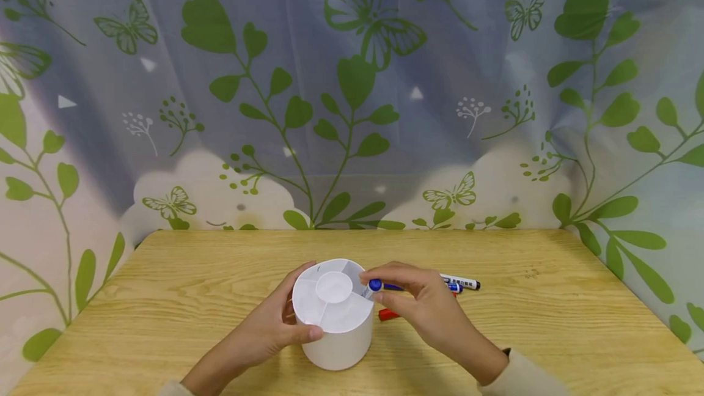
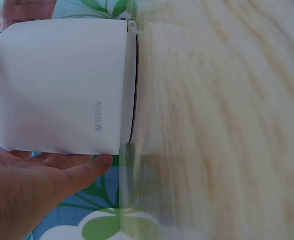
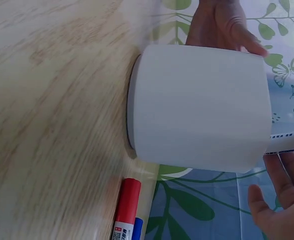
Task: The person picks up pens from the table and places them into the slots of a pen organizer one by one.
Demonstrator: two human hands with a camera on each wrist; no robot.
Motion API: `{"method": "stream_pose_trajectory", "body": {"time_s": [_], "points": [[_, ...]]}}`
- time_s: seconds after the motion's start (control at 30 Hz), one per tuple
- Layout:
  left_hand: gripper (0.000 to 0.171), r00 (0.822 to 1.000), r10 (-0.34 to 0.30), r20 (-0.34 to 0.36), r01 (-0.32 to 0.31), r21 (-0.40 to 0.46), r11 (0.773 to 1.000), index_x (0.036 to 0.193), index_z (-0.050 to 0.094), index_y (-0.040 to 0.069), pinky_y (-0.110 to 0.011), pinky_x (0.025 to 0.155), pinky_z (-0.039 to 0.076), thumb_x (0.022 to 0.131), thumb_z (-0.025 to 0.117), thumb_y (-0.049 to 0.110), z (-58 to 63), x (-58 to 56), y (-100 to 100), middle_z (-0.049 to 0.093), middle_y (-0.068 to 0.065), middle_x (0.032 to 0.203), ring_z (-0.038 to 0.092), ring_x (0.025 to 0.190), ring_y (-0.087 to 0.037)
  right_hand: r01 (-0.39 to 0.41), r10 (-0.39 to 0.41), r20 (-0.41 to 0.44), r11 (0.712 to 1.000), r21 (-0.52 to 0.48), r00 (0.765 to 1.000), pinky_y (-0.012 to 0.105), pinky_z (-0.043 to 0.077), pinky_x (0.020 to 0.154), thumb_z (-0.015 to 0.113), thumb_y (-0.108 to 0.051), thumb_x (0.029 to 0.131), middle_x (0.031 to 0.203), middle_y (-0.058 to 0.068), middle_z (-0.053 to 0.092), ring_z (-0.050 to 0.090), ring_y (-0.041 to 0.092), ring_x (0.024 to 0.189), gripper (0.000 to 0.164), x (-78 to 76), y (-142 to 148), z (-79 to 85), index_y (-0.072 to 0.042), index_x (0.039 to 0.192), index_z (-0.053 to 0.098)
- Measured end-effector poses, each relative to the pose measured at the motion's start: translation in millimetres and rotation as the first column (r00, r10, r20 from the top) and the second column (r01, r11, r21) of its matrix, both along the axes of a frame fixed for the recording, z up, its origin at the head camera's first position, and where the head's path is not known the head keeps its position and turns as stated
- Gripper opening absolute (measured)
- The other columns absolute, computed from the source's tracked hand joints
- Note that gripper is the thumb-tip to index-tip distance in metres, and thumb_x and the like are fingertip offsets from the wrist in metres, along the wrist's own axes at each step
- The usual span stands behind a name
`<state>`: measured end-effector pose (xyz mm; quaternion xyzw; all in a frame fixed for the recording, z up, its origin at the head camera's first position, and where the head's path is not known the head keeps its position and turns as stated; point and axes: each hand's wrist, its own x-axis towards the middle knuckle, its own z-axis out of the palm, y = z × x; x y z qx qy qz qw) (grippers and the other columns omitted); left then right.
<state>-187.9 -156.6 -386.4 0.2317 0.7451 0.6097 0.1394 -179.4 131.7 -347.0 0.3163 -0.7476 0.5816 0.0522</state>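
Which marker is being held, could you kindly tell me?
The blue-capped marker in the right hand, partly inside the white holder; the other markers lie on the table.

- White pen organizer: grey "M&G 晨光" on its outer wall.
- Black-capped white marker: dark Chinese characters, too small to read surely.
- Red-capped marker: dark print on white, illegible.

We count one white pen holder, divided into one round central compartment and at least three outer compartments. We find two hands, one left hand and one right hand, and two sleeves. We record four markers in sight: one red marker, one black-and-white marker and two blue markers, the right hand partly covering the group. We note one wooden table.
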Motion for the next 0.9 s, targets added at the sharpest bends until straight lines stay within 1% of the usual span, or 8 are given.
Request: {"method": "stream_pose_trajectory", "body": {"time_s": [0.1,0.17,0.43,0.6,0.77,0.9], "points": [[0.106,1.0,0.006,-0.007,-0.006,-0.004,1.0,0.167,0.017,0.012,-0.058,0.113,0.046,0.089,0.085,0.036,0.0,0.2,0.1,0.044,-0.018,0.158,0.048,0.143,-0.04,0.025,-0.023,-0.03,0.999,0.045,0.999,0.037,0.057,0.102,0.074,-0.003,0.094,0.12,0.007,0.076,0.068,0.008,0.115,0.026,-0.2,0.1,-2.8,-0.006,0.12,0.077],[0.106,1.0,0.01,-0.013,-0.01,-0.004,1.0,0.167,0.018,0.012,-0.058,0.113,0.046,0.089,0.086,0.036,-0.2,0.1,0.4,0.044,-0.018,0.158,0.049,0.143,-0.039,0.039,-0.036,-0.035,0.997,0.065,0.999,0.037,0.056,0.104,0.074,-0.005,0.095,0.12,0.005,0.076,0.068,0.008,0.116,0.026,-0.1,0.5,-3.7,-0.008,0.12,0.078],[0.105,1.0,0.005,-0.016,-0.005,-0.004,1.0,0.167,0.017,0.011,-0.059,0.113,0.046,0.089,0.085,0.034,-0.6,-0.2,0.3,0.045,-0.019,0.157,0.049,0.143,-0.04,0.051,-0.048,-0.039,0.994,0.092,0.998,0.037,0.056,0.102,0.076,-0.009,0.095,0.119,0.003,0.077,0.067,0.008,0.113,0.024,-1.6,0.3,-6.7,-0.011,0.118,0.078],[0.106,1.0,0.003,-0.018,-0.003,-0.005,1.0,0.167,0.016,0.01,-0.056,0.112,0.047,0.089,0.085,0.034,-0.1,-0.1,0.3,0.045,-0.019,0.157,0.05,0.142,-0.039,0.075,-0.069,-0.053,0.99,0.117,0.996,0.032,0.055,0.101,0.076,-0.011,0.095,0.121,0.001,0.076,0.067,0.008,0.114,0.023,-1.6,0.2,-8.1,-0.014,0.117,0.079],[0.106,1.0,0.008,-0.017,-0.008,-0.005,1.0,0.167,0.018,0.012,-0.055,0.113,0.046,0.089,0.086,0.035,0.0,0.2,0.3,0.046,-0.018,0.157,0.05,0.142,-0.037,0.088,-0.08,-0.067,0.989,0.121,0.995,0.032,0.054,0.102,0.077,-0.008,0.093,0.12,0.0,0.076,0.067,0.009,0.115,0.025,-1.0,-1.0,-9.8,-0.016,0.116,0.079],[0.105,1.0,0.013,-0.016,-0.013,-0.006,1.0,0.167,0.019,0.013,-0.057,0.114,0.045,0.089,0.086,0.035,-0.5,0.3,0.3,0.047,-0.017,0.156,0.05,0.142,-0.036,0.093,-0.085,-0.065,0.988,0.121,0.994,0.033,0.054,0.103,0.078,-0.006,0.091,0.119,0.0,0.076,0.067,0.009,0.114,0.027,-0.6,-1.9,-10.8,-0.016,0.116,0.079]]}}
